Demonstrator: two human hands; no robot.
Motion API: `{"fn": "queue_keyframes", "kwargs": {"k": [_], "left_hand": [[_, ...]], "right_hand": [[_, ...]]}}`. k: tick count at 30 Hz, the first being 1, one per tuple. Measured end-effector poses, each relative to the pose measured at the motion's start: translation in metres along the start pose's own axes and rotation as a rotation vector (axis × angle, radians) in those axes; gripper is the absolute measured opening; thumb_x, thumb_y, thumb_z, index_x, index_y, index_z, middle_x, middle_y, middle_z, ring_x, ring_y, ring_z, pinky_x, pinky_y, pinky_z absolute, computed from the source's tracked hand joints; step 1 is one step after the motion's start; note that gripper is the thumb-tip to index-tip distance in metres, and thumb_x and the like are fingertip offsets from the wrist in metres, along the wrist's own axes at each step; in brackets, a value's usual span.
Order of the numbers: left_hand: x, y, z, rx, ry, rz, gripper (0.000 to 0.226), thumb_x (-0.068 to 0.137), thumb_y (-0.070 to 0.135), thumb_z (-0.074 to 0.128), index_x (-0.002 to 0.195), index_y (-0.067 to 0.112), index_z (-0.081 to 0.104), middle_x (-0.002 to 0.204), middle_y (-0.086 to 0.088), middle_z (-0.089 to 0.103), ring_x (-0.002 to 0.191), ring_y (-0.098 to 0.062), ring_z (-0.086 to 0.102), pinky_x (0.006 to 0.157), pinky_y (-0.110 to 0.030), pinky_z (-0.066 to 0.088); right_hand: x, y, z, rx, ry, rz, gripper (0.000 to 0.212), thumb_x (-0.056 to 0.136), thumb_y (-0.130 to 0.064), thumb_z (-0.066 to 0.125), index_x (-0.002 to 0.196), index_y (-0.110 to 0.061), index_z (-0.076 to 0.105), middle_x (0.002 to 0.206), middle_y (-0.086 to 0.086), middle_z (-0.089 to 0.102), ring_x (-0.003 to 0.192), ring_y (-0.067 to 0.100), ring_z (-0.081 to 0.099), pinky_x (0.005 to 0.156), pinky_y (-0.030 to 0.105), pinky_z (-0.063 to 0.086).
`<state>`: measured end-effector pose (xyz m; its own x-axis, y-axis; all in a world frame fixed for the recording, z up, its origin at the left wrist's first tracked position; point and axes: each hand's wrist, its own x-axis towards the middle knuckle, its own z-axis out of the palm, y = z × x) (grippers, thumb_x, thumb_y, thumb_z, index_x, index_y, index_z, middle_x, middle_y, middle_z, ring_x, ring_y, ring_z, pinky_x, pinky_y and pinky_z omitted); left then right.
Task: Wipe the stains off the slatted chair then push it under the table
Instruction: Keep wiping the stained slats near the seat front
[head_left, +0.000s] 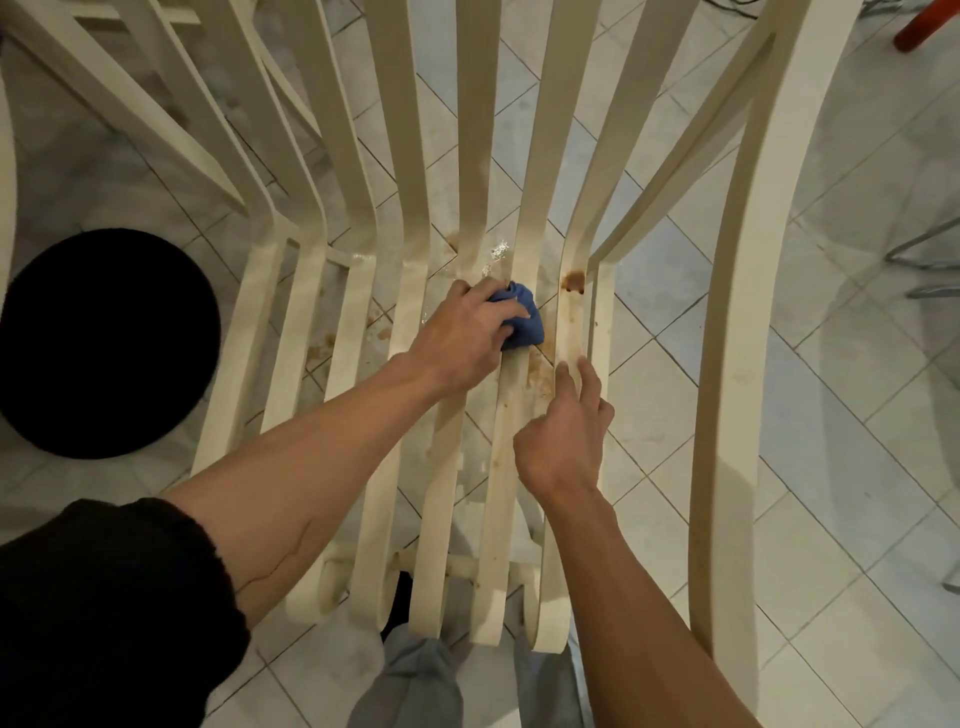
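The cream slatted chair (363, 322) fills the view, its seat slats running from me up into the backrest. Brown stains (573, 283) mark the slats near the bend of the seat, with fainter streaks along the slats to the right of centre. My left hand (462, 332) grips a bunched blue cloth (522, 317) and presses it on a middle slat at the bend. My right hand (569, 431) rests on a stained slat a little nearer to me, two fingers stretched out along it and the others curled.
A round black stool seat (98, 343) stands close on the left. The chair's right armrest (737, 364) curves down beside my right arm. Pale floor tiles (857, 415) show through the slats, with metal legs at the far right and a red object (924, 26) at the top right.
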<state>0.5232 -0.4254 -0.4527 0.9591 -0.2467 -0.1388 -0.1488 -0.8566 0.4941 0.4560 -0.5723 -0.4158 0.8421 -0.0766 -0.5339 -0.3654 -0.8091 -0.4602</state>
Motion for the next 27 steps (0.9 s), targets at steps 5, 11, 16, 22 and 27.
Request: {"fn": "queue_keyframes", "kwargs": {"k": [5, 11, 16, 22, 27], "left_hand": [[-0.01, -0.001, -0.008, 0.022, -0.149, 0.13, 0.027, 0.09, 0.005, 0.056, 0.113, 0.013, 0.069, 0.115, -0.01, 0.058, 0.103, -0.025, 0.054, 0.095, -0.032, 0.03], [0.012, 0.008, -0.015, 0.004, -0.092, -0.007, 0.031, 0.094, 0.008, 0.051, 0.121, 0.015, 0.064, 0.115, -0.01, 0.054, 0.104, -0.026, 0.049, 0.096, -0.03, 0.03], [-0.021, 0.005, -0.002, -0.019, -0.091, 0.079, 0.027, 0.089, 0.01, 0.056, 0.112, 0.015, 0.068, 0.111, -0.009, 0.056, 0.097, -0.03, 0.054, 0.09, -0.043, 0.039], [-0.015, 0.007, -0.006, 0.009, -0.152, 0.077, 0.028, 0.088, 0.008, 0.053, 0.108, 0.014, 0.07, 0.103, -0.01, 0.057, 0.092, -0.031, 0.055, 0.088, -0.04, 0.037], [-0.015, 0.013, -0.004, 0.024, -0.072, 0.029, 0.026, 0.082, -0.001, 0.059, 0.103, 0.009, 0.07, 0.103, -0.014, 0.058, 0.093, -0.03, 0.056, 0.082, -0.029, 0.024]], "right_hand": [[-0.004, 0.009, 0.001, 0.041, -0.008, -0.019, 0.083, 0.082, 0.006, 0.064, 0.153, -0.012, 0.026, 0.163, -0.004, 0.008, 0.144, 0.022, 0.024, 0.115, 0.029, 0.029], [-0.004, 0.013, 0.004, 0.136, 0.023, -0.015, 0.085, 0.081, 0.011, 0.063, 0.153, -0.014, 0.026, 0.163, -0.007, 0.011, 0.146, 0.015, 0.021, 0.111, 0.018, 0.018], [-0.004, 0.016, 0.004, 0.169, 0.017, -0.029, 0.085, 0.08, 0.014, 0.057, 0.154, -0.014, 0.026, 0.163, -0.008, 0.01, 0.144, 0.017, 0.025, 0.109, 0.016, 0.02], [-0.006, 0.016, 0.004, 0.184, 0.021, -0.018, 0.084, 0.081, 0.014, 0.057, 0.154, -0.014, 0.026, 0.163, -0.01, 0.009, 0.144, 0.014, 0.023, 0.106, 0.013, 0.019], [-0.004, 0.016, 0.005, 0.182, 0.016, -0.017, 0.086, 0.079, 0.015, 0.056, 0.154, -0.014, 0.026, 0.163, -0.009, 0.009, 0.145, 0.014, 0.022, 0.104, 0.011, 0.017]]}}
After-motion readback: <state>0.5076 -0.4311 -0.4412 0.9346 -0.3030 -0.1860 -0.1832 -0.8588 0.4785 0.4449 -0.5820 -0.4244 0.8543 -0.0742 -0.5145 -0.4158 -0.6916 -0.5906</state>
